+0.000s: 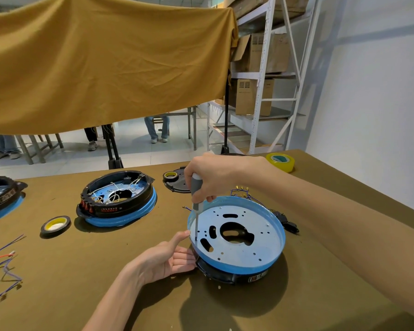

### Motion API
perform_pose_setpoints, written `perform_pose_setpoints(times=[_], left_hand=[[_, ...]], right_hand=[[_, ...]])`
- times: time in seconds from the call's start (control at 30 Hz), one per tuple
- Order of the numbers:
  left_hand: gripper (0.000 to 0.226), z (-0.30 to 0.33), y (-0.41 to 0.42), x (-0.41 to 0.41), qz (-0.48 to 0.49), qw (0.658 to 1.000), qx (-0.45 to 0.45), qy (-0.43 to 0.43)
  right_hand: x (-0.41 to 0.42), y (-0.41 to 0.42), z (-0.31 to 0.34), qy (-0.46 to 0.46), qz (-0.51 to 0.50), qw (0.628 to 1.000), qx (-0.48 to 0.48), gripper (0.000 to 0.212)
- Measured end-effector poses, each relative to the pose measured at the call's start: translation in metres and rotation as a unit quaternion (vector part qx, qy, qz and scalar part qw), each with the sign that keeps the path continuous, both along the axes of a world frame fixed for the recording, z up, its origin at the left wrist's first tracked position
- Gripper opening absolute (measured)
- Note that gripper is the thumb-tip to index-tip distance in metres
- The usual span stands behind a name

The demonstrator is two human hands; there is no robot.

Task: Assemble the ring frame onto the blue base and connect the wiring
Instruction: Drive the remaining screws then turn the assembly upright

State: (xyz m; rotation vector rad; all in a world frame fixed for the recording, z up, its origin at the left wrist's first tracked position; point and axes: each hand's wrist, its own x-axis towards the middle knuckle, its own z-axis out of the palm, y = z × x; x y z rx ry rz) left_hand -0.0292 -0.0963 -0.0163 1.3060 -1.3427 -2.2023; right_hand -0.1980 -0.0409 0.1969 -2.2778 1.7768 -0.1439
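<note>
A blue base (268,256) with a pale perforated plate inside lies on top of a black ring frame (225,274) in front of me. My right hand (213,177) grips a grey-handled screwdriver (196,194) held upright, its tip down at the plate's left edge. My left hand (170,256) rests open against the left side of the base and ring, thumb at the blue rim. Blue wires with brass terminals (242,191) trail out behind the base.
A second ring-and-base unit (120,199) with white wiring sits to the left, a third (0,199) at the left edge. Black tape roll (55,225), yellow tape roll (280,161), a black plate with tape (175,180), and loose wires (3,271) lie on the olive table.
</note>
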Motion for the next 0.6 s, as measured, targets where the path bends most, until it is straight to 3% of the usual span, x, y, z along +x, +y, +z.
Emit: perform_pose_setpoints(times=[0.6], left_hand=[[0.087, -0.0038, -0.0025, -0.0026, 0.005, 1.0, -0.003, 0.001]], right_hand=[[0.0065, -0.0041, -0.0036, 0.005, -0.006, 1.0, -0.01, 0.02]])
